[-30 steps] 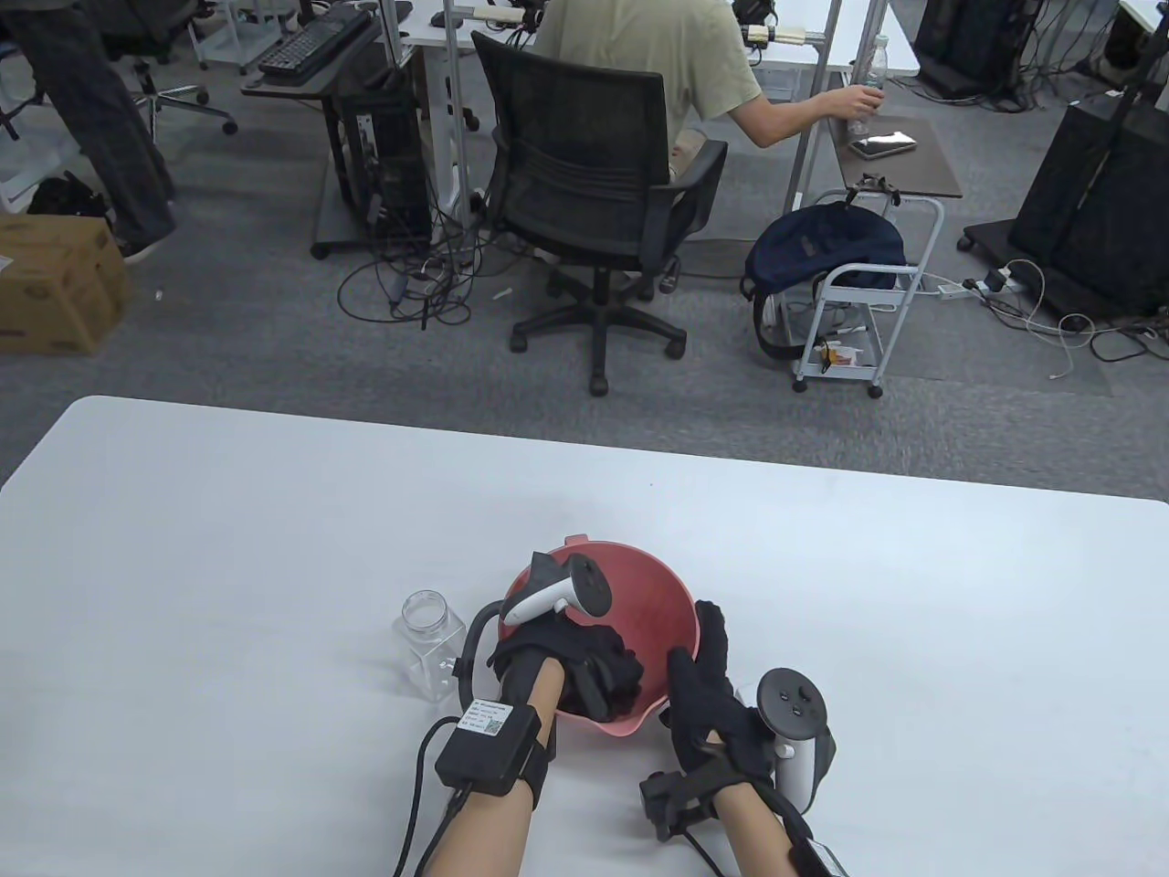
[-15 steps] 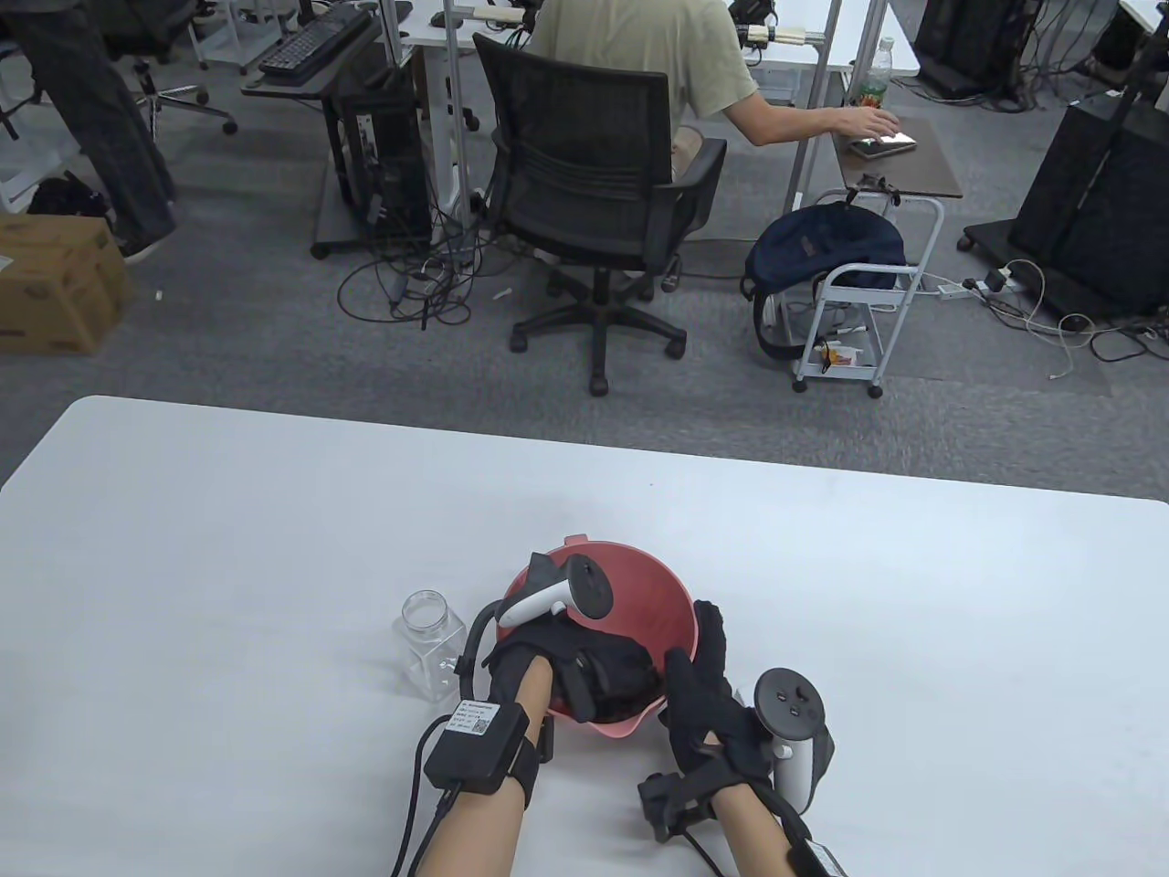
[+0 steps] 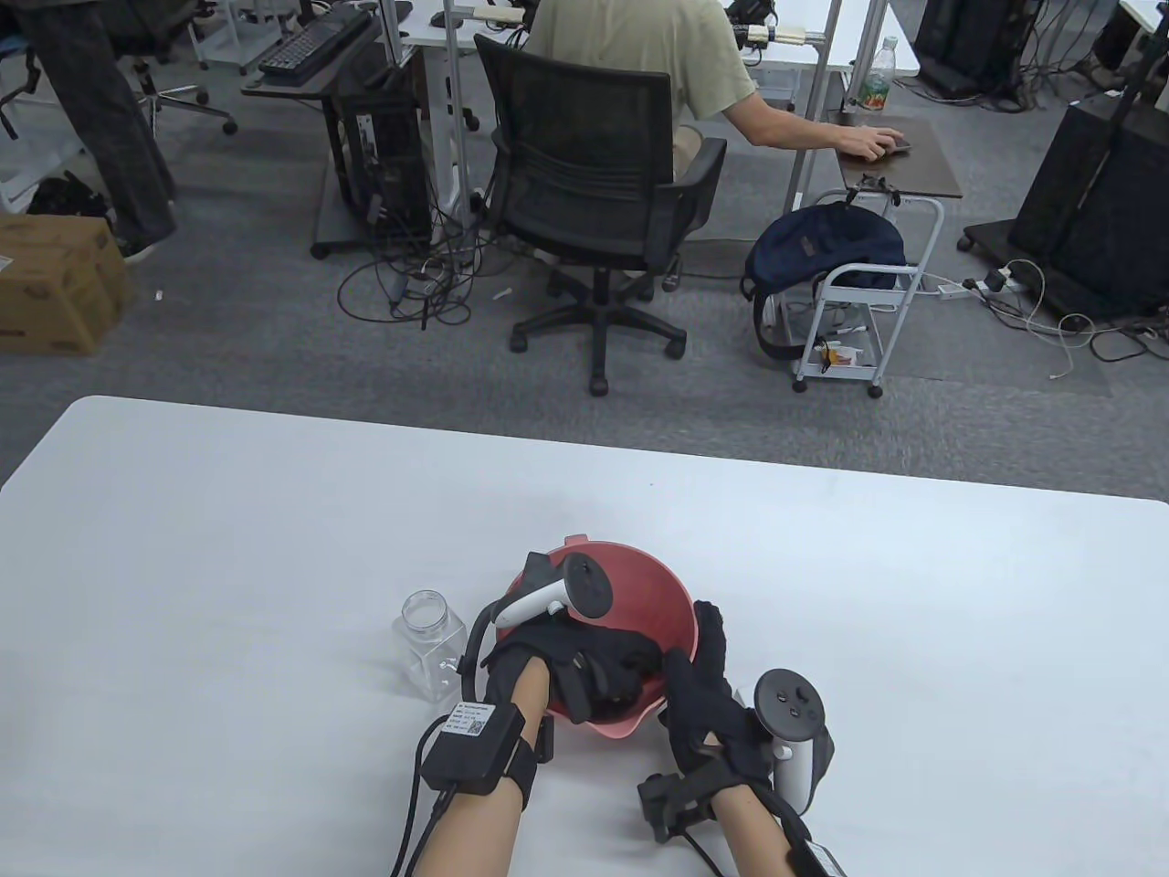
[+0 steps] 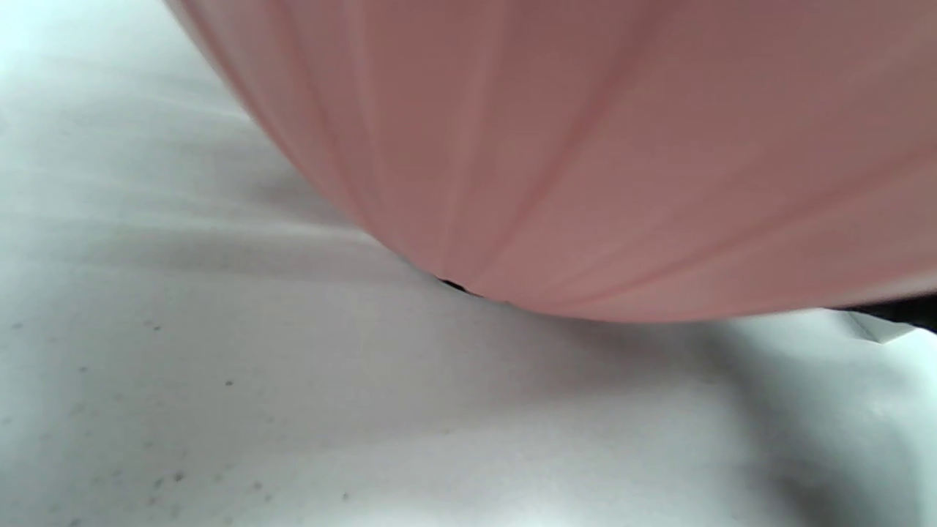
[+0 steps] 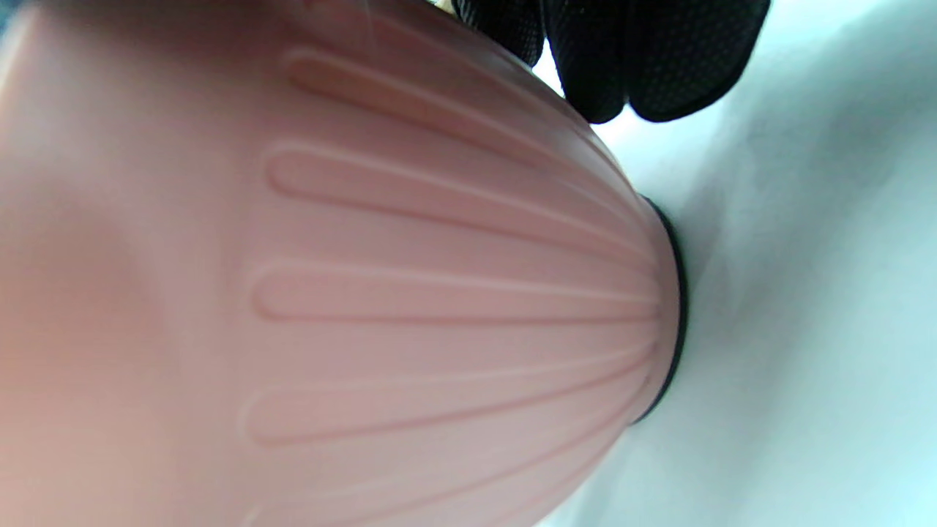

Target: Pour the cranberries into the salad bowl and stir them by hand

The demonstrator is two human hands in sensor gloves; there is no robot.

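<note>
The pink salad bowl [image 3: 644, 585] stands on the white table [image 3: 228, 548] near its front edge. My left hand [image 3: 607, 671] reaches over the near rim into the bowl, its fingers bent down loosely among the contents. The hand hides the cranberries. My right hand [image 3: 694, 639] grips the bowl's right rim, thumb inside and fingers outside. The empty clear jar [image 3: 429, 639] stands upright just left of the bowl. In the left wrist view only the bowl's outer wall [image 4: 585, 146] shows. The right wrist view shows the ribbed wall [image 5: 366, 293] and my gloved fingertips [image 5: 644, 66] on it.
Beyond the table's far edge a person sits on a black office chair [image 3: 594, 192] with their back to me. A white cart [image 3: 858, 301], cables and desks stand on the grey carpet. A cardboard box [image 3: 55, 283] sits at the left.
My left hand's fingers have shifted round inside the bowl and its wrist has slid slightly left and nearer. The right hand, bowl and jar have stayed put.
</note>
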